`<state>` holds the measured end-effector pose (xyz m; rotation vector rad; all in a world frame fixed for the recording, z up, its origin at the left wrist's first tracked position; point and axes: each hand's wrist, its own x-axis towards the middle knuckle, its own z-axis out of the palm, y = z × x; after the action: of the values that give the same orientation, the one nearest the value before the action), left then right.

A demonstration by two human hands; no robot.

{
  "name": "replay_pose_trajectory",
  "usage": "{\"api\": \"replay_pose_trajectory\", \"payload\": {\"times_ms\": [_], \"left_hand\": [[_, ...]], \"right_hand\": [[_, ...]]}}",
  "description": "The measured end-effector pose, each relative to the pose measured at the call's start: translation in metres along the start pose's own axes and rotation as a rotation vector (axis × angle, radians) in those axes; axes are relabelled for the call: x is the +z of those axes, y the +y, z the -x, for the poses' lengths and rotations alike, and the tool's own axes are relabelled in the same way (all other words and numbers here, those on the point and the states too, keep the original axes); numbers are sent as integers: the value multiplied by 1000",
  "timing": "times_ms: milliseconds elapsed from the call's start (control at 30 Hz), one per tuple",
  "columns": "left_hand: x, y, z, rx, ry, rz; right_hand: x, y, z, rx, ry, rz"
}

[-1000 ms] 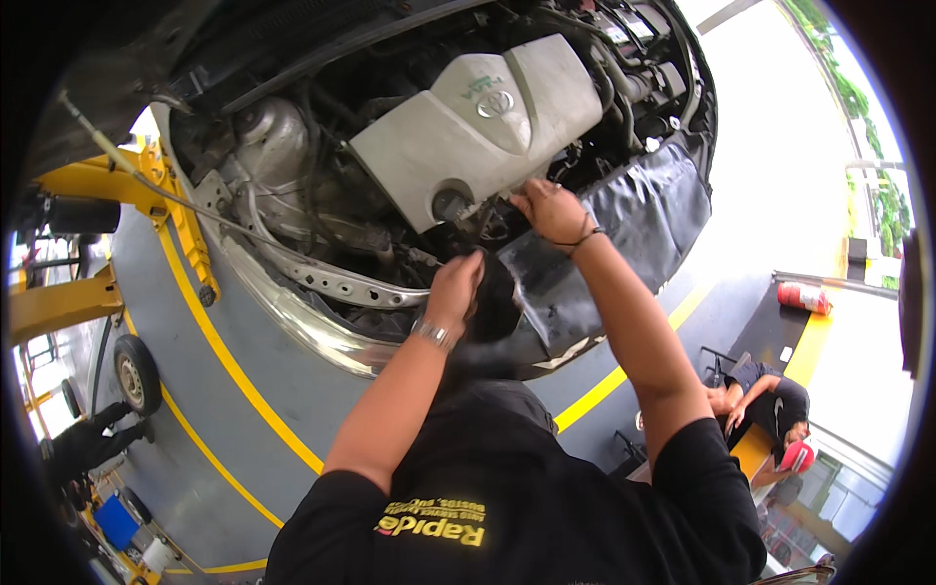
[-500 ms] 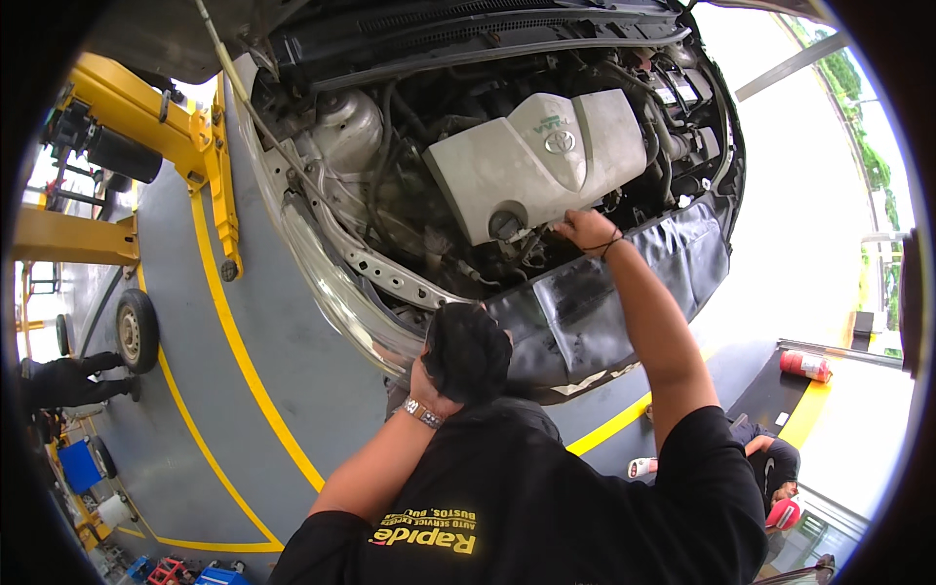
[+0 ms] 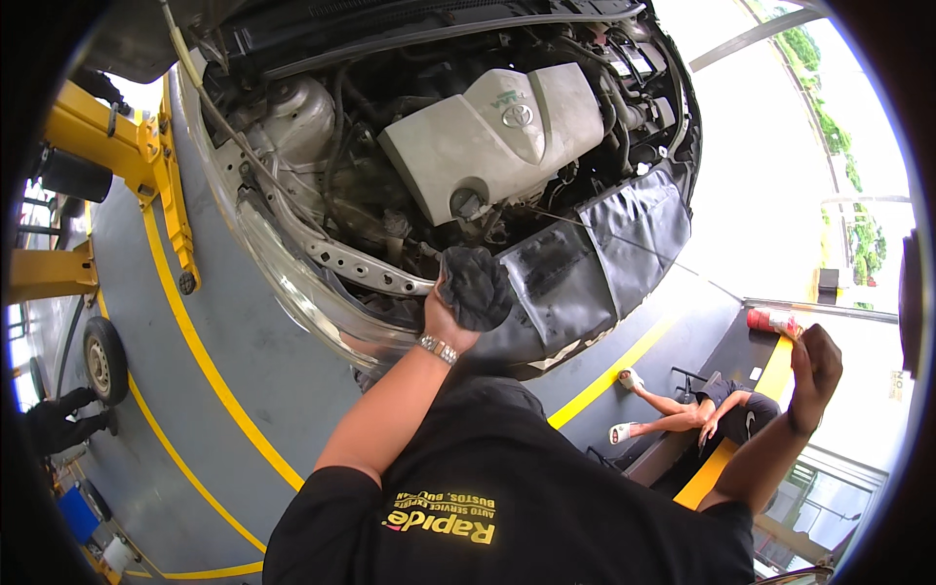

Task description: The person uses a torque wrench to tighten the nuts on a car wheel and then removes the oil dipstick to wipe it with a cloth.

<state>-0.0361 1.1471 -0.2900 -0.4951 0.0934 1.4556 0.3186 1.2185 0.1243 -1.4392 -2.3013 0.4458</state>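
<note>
My left hand (image 3: 449,325) grips a bunched black cloth (image 3: 475,289) in front of the engine bay, at its near left edge. Out to the far right, my raised right hand (image 3: 817,372) is closed on the end of a thin dipstick (image 3: 567,217). The rod stretches from beside the engine cover's front edge, over the fender cover, toward that hand; its handle is hidden in my fingers. The grey engine cover (image 3: 492,146) with a dark round oil cap (image 3: 467,204) lies beyond both hands.
A black fender cover (image 3: 595,258) drapes over the car's front. A yellow lift arm (image 3: 175,205) and a loose wheel (image 3: 105,362) are at the left. To the right, another person (image 3: 721,405) sits near a red cylinder (image 3: 773,322). A prop rod (image 3: 185,58) stands at the bay's left.
My right hand has moved from the engine's front edge far out to the right, drawing the dipstick out. My left hand with the cloth has risen slightly toward the bay. The view has shifted.
</note>
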Motion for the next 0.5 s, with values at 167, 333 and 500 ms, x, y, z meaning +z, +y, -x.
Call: {"api": "replay_pose_trajectory", "payload": {"times_ms": [167,333,500], "left_hand": [[11,-10,-45,2,15,-105],[35,-2,-54,33,-54,-173],[76,-1,-21,22,-130,-280]], "right_hand": [[-6,25,130,156,373,-155],[-5,22,219,202,443,-463],[-2,29,271,288,495,-498]]}}
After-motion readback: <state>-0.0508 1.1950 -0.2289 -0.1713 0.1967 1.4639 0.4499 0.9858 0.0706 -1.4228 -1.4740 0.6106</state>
